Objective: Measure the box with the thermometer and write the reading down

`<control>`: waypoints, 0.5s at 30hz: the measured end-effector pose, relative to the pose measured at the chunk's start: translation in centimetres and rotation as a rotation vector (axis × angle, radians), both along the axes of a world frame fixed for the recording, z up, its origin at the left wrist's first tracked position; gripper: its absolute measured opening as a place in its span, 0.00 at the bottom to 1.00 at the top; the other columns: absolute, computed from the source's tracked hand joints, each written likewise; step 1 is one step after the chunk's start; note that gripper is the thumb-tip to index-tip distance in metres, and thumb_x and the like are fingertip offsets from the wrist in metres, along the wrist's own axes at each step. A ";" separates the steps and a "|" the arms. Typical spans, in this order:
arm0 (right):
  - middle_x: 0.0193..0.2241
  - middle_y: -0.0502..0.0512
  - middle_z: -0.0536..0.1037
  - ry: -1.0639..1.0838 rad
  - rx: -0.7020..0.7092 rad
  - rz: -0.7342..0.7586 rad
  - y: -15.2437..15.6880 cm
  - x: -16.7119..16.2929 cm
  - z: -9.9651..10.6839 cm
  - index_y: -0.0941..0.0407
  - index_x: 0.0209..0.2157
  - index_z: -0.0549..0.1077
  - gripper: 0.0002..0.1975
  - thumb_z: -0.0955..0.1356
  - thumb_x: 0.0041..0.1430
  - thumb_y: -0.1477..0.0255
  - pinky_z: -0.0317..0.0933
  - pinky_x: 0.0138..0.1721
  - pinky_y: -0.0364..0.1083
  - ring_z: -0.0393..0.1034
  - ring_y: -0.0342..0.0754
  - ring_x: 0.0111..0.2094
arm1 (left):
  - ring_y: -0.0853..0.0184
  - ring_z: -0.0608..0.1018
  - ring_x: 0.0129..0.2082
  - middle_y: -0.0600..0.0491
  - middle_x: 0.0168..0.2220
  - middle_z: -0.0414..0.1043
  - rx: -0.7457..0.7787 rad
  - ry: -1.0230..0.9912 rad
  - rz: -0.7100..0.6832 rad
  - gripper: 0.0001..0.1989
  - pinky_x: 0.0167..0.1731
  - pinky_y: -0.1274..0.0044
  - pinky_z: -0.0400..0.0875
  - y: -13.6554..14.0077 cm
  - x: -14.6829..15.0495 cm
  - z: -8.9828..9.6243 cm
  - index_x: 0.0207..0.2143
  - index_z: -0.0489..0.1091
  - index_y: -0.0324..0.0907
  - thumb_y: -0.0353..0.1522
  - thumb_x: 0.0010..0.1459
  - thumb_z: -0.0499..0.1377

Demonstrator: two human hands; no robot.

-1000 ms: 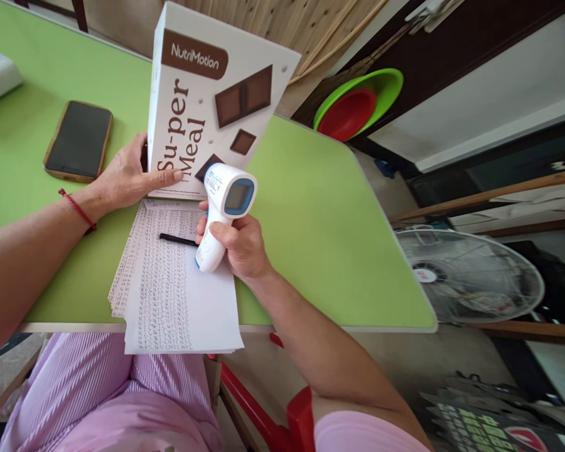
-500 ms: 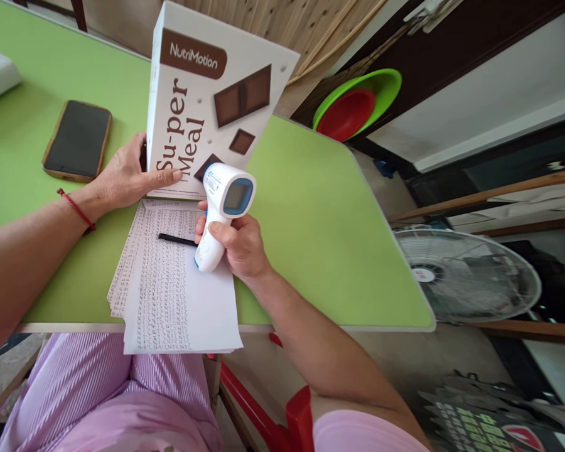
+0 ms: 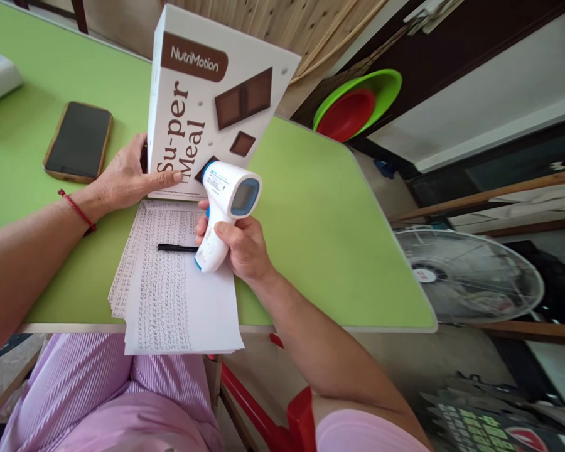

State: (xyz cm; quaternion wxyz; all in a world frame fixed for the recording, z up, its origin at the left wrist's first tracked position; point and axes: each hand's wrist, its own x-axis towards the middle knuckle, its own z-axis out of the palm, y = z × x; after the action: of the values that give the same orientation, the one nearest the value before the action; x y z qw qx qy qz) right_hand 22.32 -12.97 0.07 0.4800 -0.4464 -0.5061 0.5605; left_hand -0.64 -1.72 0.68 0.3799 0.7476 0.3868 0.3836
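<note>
Inside the table's near edge (image 3: 358,327), our left hand (image 3: 125,177) is clasping the box (image 3: 195,113), our right hand (image 3: 248,250) gripping the thermometer (image 3: 222,189), ideally steadily.

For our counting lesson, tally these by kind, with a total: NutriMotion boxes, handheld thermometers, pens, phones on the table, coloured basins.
NutriMotion box: 1
Thermometer: 1
Pen: 1
Phone: 1
Basins (green basin, red basin): 2
Total: 6
</note>
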 end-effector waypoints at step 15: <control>0.29 0.48 0.76 -0.003 0.059 0.025 0.0 0.4 -0.2 0.50 0.44 0.77 0.27 0.77 0.49 0.48 0.74 0.35 0.54 0.72 0.47 0.28 | 0.39 0.81 0.57 0.47 0.54 0.81 0.009 -0.050 -0.025 0.40 0.56 0.51 0.78 0.1 0.1 -0.2 0.53 0.74 0.49 0.64 0.49 0.74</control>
State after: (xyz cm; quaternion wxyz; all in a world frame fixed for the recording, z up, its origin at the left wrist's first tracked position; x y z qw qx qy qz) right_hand 22.68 -12.95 -0.11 0.4854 -0.4265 -0.5286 0.5506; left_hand -0.58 -1.61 0.47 0.3908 0.7441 0.3662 0.3994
